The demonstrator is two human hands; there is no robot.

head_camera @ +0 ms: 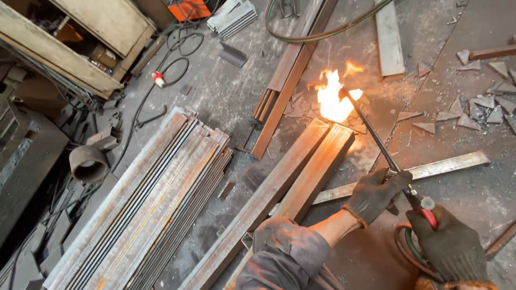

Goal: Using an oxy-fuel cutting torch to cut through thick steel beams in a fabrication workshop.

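Torch: long thin black-tubed cutting torch (376,134), one, flame at the far end of the rusty steel angle bars (301,172).
Left hand (374,196): dark-gloved fingers wrapped around the torch tube.
Right hand (451,247): gloved fingers closed on the torch's red-valved handle.
Bars: two, side by side on the floor.
Stack: grey steel strips (145,209), left of bars.
Scraps: many triangular offcuts (484,107), right of flame.

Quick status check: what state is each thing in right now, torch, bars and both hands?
Cutting torch: lit, flame at its tip.
Rusty steel bars: lying flat, far ends in the flame.
Left hand: gloved, gripping the torch tube.
Right hand: gloved, gripping the torch handle.
Stacked steel strips: lying untouched.
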